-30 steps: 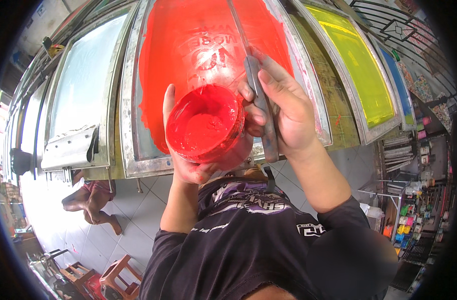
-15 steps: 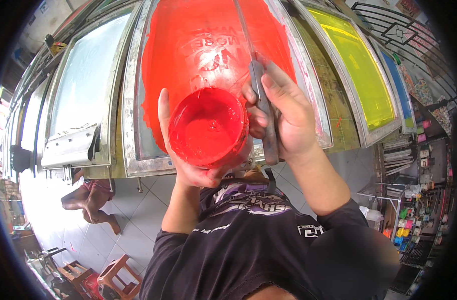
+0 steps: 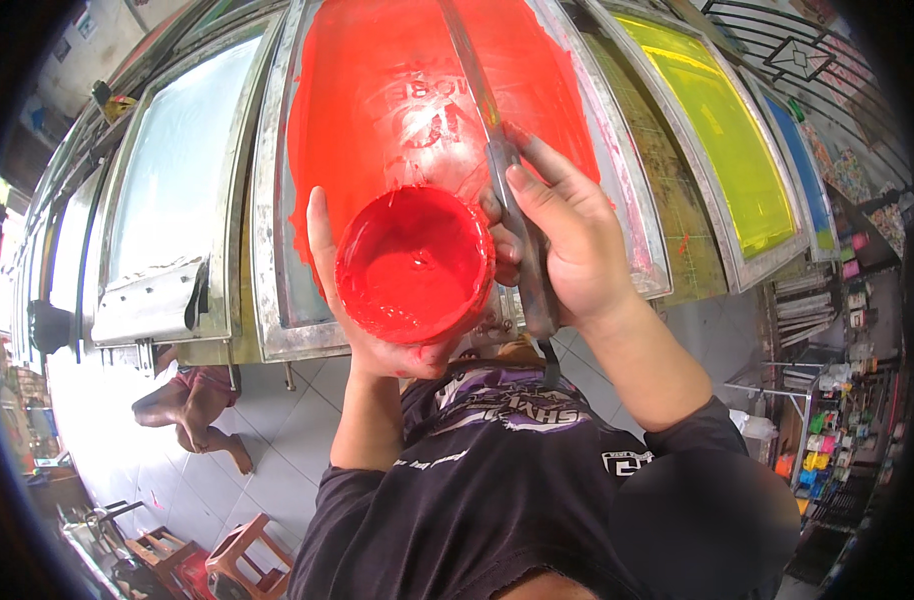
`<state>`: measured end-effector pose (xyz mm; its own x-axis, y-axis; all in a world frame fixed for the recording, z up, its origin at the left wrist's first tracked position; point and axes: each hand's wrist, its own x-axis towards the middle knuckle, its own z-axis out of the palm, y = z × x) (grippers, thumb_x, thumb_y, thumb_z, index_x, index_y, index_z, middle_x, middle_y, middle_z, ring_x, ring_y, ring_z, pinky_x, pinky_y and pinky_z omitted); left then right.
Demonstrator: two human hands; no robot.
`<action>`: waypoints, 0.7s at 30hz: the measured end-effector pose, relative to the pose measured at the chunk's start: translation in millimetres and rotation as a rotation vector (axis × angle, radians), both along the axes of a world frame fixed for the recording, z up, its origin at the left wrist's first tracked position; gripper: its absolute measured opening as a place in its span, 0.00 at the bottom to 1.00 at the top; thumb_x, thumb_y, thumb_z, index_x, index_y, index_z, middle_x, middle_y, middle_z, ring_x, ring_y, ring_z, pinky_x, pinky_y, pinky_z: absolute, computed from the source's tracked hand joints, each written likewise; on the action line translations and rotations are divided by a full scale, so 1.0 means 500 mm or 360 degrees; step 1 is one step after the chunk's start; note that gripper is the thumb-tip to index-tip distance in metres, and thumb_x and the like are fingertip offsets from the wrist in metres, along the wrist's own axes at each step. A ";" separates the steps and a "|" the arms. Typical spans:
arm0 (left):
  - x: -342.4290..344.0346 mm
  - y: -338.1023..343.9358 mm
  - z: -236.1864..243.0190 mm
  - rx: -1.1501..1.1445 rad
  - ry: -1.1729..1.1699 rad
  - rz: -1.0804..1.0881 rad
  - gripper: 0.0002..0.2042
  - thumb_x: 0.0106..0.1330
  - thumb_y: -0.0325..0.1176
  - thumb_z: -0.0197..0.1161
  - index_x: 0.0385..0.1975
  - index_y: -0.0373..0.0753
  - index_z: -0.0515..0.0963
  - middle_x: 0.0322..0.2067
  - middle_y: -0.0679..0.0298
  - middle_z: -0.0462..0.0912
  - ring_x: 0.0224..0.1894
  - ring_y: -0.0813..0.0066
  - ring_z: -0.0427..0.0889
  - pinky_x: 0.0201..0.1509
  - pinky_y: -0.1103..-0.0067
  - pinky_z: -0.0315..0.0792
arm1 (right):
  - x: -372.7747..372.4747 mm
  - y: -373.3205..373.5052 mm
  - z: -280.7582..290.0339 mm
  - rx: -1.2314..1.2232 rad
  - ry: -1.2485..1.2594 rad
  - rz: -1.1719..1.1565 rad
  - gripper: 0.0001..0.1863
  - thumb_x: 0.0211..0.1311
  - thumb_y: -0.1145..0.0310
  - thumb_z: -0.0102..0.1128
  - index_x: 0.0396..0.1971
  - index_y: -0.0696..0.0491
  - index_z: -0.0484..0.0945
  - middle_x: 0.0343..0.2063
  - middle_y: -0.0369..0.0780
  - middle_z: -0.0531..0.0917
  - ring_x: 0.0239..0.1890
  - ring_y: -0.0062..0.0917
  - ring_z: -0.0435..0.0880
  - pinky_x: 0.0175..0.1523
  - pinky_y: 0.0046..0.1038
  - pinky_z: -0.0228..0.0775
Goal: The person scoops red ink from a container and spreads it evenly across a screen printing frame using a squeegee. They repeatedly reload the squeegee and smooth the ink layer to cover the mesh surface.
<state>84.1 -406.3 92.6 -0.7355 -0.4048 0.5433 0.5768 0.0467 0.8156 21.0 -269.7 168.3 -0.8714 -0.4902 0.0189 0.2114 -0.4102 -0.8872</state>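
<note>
My left hand (image 3: 327, 270) cups a round tub of red ink (image 3: 413, 265) from below and the side, its thumb up along the wall. Thick, glossy red ink coats the tub's inside and rim. In my right hand (image 3: 572, 225) is a long-bladed ink spatula (image 3: 522, 225), gripped by its dark handle. Its thin blade points away from me, over the red screen. Beyond the tub lies a framed printing screen (image 3: 327, 120), its mesh largely covered in red, with faint lettering showing through.
A pale screen (image 3: 182, 150) with a metal clamp plate (image 3: 149, 310) stands to the left. On the right are a yellow screen (image 3: 722, 140) and a blue one (image 3: 802, 150). Another person's legs (image 3: 192, 410) show below left, near a brown stool (image 3: 247, 560). Shelves of small containers (image 3: 817, 450) line the right.
The spatula's blade has swung slightly left over the red screen. The tub sits marginally lower in view, still in my left hand, and the whole scene has shifted a little.
</note>
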 end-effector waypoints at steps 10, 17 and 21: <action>-0.007 -0.006 -0.013 -0.0035 0.0100 0.0003 0.65 0.37 0.65 0.70 0.67 0.34 0.36 0.53 0.53 0.68 0.54 0.59 0.72 0.58 0.66 0.66 | -0.001 -0.001 -0.012 -0.0061 -0.0149 -0.0035 0.23 0.68 0.64 0.46 0.62 0.49 0.60 0.30 0.37 0.73 0.19 0.15 0.68 0.21 0.17 0.61; -0.006 0.002 -0.005 0.0368 0.0076 -0.0053 0.73 0.23 0.61 0.79 0.67 0.37 0.34 0.53 0.53 0.69 0.55 0.60 0.72 0.59 0.65 0.66 | -0.017 0.025 -0.037 -0.0715 -0.0583 0.0373 0.21 0.68 0.63 0.44 0.60 0.42 0.61 0.30 0.35 0.70 0.21 0.15 0.66 0.23 0.18 0.63; -0.003 0.010 -0.003 0.0392 0.0116 -0.0166 0.72 0.25 0.57 0.80 0.67 0.37 0.33 0.53 0.53 0.69 0.54 0.60 0.72 0.59 0.65 0.67 | -0.021 0.027 -0.037 -0.0750 -0.0488 0.0429 0.22 0.68 0.63 0.43 0.61 0.42 0.60 0.30 0.35 0.70 0.21 0.16 0.66 0.23 0.18 0.63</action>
